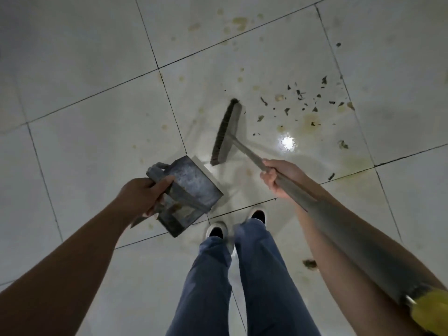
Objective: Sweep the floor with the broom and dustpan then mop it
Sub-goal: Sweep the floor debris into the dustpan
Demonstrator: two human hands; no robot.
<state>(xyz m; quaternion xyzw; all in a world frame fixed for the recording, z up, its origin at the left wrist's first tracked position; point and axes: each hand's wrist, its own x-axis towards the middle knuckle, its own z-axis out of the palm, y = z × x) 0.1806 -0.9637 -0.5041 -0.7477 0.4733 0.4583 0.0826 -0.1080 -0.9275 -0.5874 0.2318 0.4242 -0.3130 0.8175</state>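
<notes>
My left hand (143, 196) grips the handle of a grey dustpan (191, 190), which hangs tilted above the floor at centre left. My right hand (278, 178) grips the long grey handle of a broom, whose dark-bristled head (225, 132) sits low over the tiles just beyond the dustpan's lip. The handle runs back past my right forearm to a yellow end (431, 309) at the lower right. Several dark bits of debris (300, 100) lie scattered on the floor to the right of the broom head.
The floor is pale square tiles (92, 141) with dark grout lines and yellowish stains (240, 21). A bright lamp reflection (287, 143) shines right of the broom. My legs in blue trousers and two light shoes (215, 230) stand below the dustpan. A brown scrap (309, 263) lies by my right arm.
</notes>
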